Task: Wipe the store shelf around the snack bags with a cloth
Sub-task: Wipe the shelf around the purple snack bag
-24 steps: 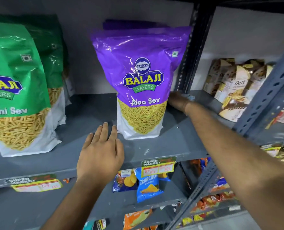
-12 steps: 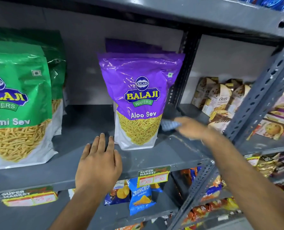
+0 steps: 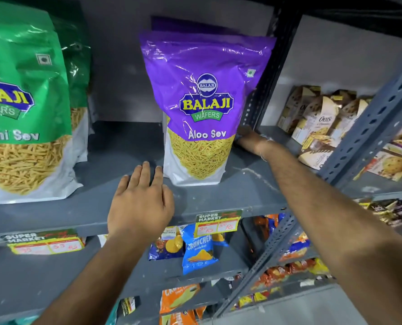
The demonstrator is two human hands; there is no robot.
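A purple Aloo Sev snack bag (image 3: 204,102) stands upright on the grey shelf (image 3: 242,191), with a second purple bag behind it. Green sev bags (image 3: 23,109) stand at the left. My left hand (image 3: 141,200) lies flat on the shelf's front part, fingers together, just left of the purple bag's base. My right hand (image 3: 248,138) reaches to the shelf's back right corner, beside the purple bag, which hides its fingers. The cloth it holds is hidden there.
A dark upright post (image 3: 272,73) stands right behind my right hand. A slotted grey post (image 3: 371,127) slants across the right. Oats boxes (image 3: 322,120) fill the neighbouring shelf. Chip packets (image 3: 198,249) sit on the lower shelf under price tags (image 3: 217,222).
My right hand, holding a blue cloth, came forward along the shelf beside the purple bag, then went back to the rear corner. The left hand stayed flat on the shelf.
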